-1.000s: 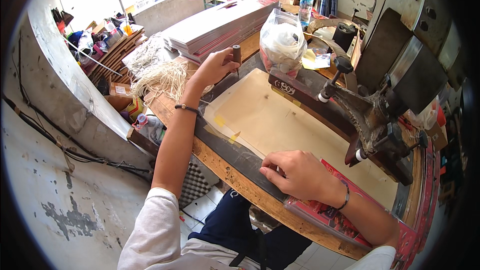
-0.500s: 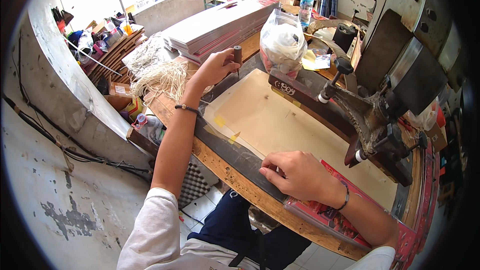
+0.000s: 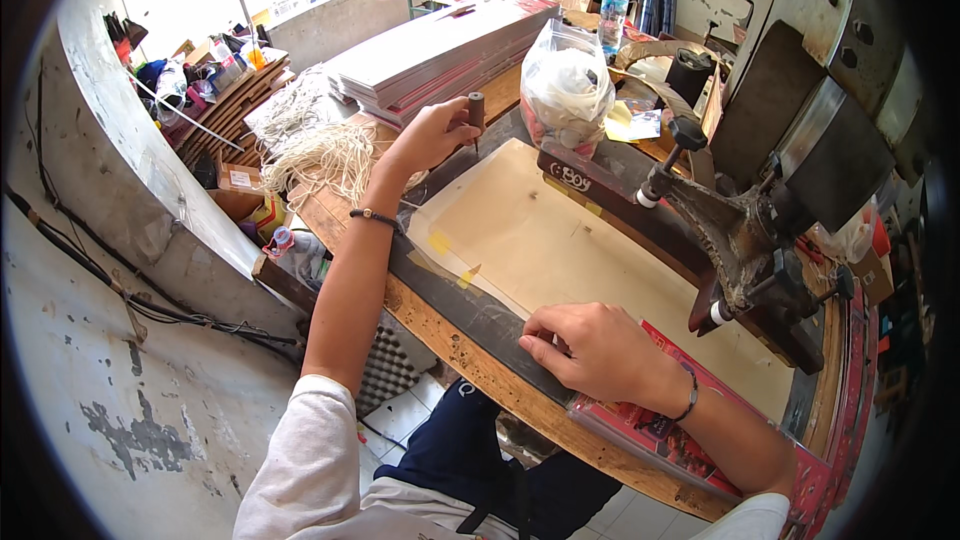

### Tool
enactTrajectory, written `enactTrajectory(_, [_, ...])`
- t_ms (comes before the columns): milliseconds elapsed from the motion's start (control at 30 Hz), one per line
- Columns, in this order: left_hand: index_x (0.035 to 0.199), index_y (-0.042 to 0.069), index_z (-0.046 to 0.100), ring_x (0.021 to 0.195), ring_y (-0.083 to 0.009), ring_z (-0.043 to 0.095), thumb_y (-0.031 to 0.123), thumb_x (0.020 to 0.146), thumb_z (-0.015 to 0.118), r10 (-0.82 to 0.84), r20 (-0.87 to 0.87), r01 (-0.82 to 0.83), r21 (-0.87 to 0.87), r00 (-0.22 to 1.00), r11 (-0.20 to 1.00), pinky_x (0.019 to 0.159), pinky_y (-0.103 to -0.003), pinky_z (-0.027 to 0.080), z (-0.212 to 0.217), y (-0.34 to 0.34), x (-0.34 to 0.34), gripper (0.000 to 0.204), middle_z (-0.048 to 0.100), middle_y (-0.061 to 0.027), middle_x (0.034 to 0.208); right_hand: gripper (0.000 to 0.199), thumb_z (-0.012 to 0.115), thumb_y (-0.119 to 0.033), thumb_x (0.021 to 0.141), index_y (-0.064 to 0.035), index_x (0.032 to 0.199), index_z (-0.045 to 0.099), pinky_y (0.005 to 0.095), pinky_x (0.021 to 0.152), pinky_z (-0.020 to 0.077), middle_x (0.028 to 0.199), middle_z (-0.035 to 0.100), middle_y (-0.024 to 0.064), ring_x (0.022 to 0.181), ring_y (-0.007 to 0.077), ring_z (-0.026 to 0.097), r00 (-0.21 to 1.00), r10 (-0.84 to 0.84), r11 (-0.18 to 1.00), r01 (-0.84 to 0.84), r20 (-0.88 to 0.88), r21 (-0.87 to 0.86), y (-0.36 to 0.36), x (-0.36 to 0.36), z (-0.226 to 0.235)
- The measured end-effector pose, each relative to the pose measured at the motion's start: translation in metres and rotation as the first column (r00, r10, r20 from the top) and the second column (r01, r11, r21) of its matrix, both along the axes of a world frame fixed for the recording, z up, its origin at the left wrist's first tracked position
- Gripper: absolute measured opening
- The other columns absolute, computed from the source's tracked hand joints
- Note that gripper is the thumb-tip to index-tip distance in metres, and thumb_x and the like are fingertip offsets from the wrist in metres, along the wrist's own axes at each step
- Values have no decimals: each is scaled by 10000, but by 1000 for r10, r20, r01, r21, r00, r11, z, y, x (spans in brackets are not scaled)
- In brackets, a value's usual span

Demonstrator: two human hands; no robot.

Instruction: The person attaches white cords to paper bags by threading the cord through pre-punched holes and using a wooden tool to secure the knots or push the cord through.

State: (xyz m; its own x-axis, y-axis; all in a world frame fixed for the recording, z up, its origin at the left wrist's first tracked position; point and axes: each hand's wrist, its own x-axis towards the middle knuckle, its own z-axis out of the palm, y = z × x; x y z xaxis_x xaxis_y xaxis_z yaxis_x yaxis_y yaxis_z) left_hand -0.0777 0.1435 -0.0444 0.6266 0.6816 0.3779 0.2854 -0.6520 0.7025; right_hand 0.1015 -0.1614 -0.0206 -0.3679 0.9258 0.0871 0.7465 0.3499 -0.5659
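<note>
Left hand: the left hand (image 3: pixel 432 133) reaches forward to the far left corner of the work surface, fingers curled around a short dark cylindrical handle (image 3: pixel 476 112) that stands upright; the grip is closed on it.
Handle position: its lower end meets the dark mat (image 3: pixel 470 305) at the far corner of the cream sheet (image 3: pixel 560 250); the tip itself is too small to make out, so it may be a punch or an awl.
Right hand: the right hand (image 3: pixel 590 350) lies palm down at the near edge of the cream sheet, fingers bent and pressed together, fingertips on the sheet and the mat edge.
Cream sheet: lies flat on the dark mat, between the 2 hands, with small yellow tape tabs (image 3: pixel 440 242) at its left corner.
Red printed stack: a red printed stack (image 3: pixel 690 440) lies under the right wrist, along the near edge of the wooden bench (image 3: pixel 470 355).
Press: a dark metal hand press (image 3: pixel 740 230) stands at the far side of the sheet, to the right.
Bag: a clear plastic bag (image 3: pixel 566 90) of white material sits just behind the sheet.
Cord: a bundle of pale cord (image 3: pixel 320 155) lies left of the left forearm.
Board stack: stacked flat boards (image 3: pixel 440 50) rest behind the left hand.
</note>
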Motion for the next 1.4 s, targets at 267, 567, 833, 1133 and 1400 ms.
enactTrajectory(267, [1128,-35,608,855,-136,647,63,911,631,-11,28,13,-70,1000,997,810,-305,529,2,-1,-1,239,699,-86,946,215,588,-261,945,-63,946,671,429,700,546,790,703,129,723,326,687,1000,4,1000,-4,-5,9,0,0,0])
enactTrajectory(567, [1134,-31,611,868,-134,649,60,916,624,3,2,-2,-30,1000,1000,820,-305,531,-1,3,0,237,701,-86,976,216,589,-265,942,-64,945,670,434,701,544,793,704,129,730,329,686,1000,-4,1000,4,-7,3,0,0,1])
enactTrajectory(833, [1062,-50,618,813,-172,671,112,908,655,75,-83,-66,104,994,992,774,-323,523,2,0,3,226,717,-146,901,200,594,-263,936,-78,942,671,429,687,543,790,703,118,723,317,685,999,-26,999,27,26,-18,-2,-1,-1])
enactTrajectory(1133, [1049,-87,606,857,-200,707,115,894,675,87,-85,-80,82,993,993,763,-341,523,4,-7,6,263,723,-181,901,192,608,-259,920,-79,930,676,435,692,539,771,692,115,724,329,677,999,-48,999,48,7,24,-4,-1,-1])
enactTrajectory(1400, [1094,-95,598,835,-219,703,132,898,670,128,-101,-118,98,987,988,751,-343,520,8,-16,4,308,719,-181,884,196,610,-255,919,-71,919,679,431,704,539,786,695,120,752,324,680,999,-46,998,45,26,41,-3,-3,-3])
